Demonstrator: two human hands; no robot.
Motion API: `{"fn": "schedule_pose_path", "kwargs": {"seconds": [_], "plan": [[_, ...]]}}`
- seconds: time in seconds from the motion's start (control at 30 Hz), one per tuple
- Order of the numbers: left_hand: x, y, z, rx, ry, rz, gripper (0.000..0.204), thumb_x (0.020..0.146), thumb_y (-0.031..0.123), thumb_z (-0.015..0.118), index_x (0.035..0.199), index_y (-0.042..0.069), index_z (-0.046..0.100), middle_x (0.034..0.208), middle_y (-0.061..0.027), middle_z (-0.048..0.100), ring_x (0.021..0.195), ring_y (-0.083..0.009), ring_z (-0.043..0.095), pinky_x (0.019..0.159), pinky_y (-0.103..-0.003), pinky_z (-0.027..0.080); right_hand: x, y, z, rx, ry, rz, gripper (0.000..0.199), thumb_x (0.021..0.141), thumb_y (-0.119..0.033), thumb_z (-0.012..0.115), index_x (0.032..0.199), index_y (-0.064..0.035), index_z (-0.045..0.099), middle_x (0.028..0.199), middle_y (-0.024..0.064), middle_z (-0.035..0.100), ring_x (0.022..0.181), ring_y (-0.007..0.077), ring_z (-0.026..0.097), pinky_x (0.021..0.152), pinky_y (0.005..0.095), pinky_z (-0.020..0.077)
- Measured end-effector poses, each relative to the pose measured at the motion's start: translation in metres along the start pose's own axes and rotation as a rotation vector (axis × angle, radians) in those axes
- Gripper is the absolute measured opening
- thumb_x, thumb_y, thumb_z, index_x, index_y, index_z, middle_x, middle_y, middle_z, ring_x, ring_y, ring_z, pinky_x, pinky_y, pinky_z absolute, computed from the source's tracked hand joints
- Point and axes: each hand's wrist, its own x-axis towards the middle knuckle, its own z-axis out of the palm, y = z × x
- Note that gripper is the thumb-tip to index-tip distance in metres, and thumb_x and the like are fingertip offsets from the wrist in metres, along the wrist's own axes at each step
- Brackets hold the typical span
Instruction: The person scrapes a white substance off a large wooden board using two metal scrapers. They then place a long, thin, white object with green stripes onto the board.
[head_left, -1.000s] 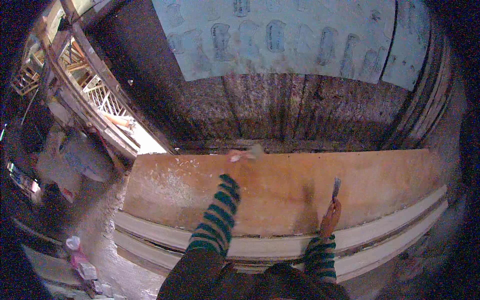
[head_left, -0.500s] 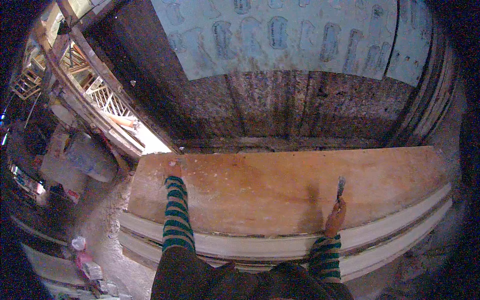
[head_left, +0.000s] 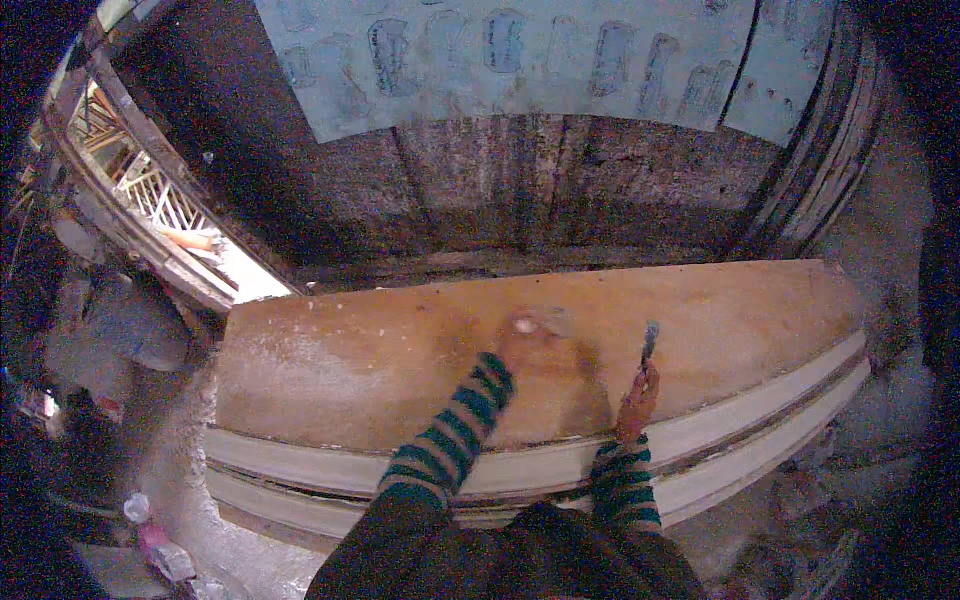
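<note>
The board (head_left: 400, 370), a wide brown slab with pale dusty patches, is lying flat across the view and serves as the reference here. The left hand (head_left: 530, 340) is resting on the board's top face, somewhat right of its middle, and is pressing a small pale pad (head_left: 540, 322) against the surface (the hand is blurred, so the exact grip cannot be told, though the fingers are closing over the pad). The right hand (head_left: 638, 400) is sitting at the board's near edge, right of the left hand and apart from it, and is closing around the handle of a thin tool (head_left: 649, 345), which is pointing away over the board; its kind cannot be told. Both forearms are wearing striped green-and-dark sleeves (head_left: 450, 440). Below the board's near edge, pale mouldings (head_left: 780, 420) are running along its length. Beyond the board's far edge, a dark plank wall (head_left: 520, 180) is standing, with a pale blue sheet (head_left: 560, 50) above it. Left of the board, a bright opening (head_left: 190, 230) is showing timber framing.
</note>
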Motion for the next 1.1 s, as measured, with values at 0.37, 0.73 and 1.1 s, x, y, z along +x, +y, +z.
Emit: {"fn": "schedule_pose_path", "kwargs": {"seconds": [0.37,0.73,1.1], "plan": [[-0.017,-0.024,-0.012,-0.105,-0.057,-0.308,0.022,0.077,-0.002,0.068,0.094,0.008,0.058,0.099,-0.0078,0.063,0.095,-0.0246,0.062,0.083,-0.044,0.055,-0.004,-0.025,-0.001,0.184,-0.075,-0.088,0.034,0.098,-0.023,0.045,0.124,-0.0015,0.052,0.109,0.0067,0.056,0.093,0.0163,0.052,0.076,0.0278,0.0433],[-0.253,0.256,-0.223,1.162,0.74,0.207,0.022,0.074,-0.002,0.069,0.091,0.008,0.059,0.093,-0.0074,0.064,0.088,-0.0222,0.061,0.075,-0.036,0.053,-0.002,-0.051,-0.004,0.18,-0.12,-0.118,0.033,0.099,-0.02,0.044,0.122,0.001,0.054,0.114,0.0121,0.057,0.103,0.0232,0.054,0.09,0.0327,0.0428],[-0.134,0.09,-0.078,0.515,0.35,0.153,0.027,0.075,0.003,0.074,0.096,0.006,0.059,0.085,-0.0062,0.065,0.075,-0.0173,0.064,0.069,-0.033,0.056,0.026,0.001,0.014,0.019,-0.057,-0.384,0.031,0.098,-0.022,0.047,0.119,-0.0002,0.055,0.107,0.014,0.061,0.099,0.0244,0.056,0.087,0.0359,0.0445]]}}
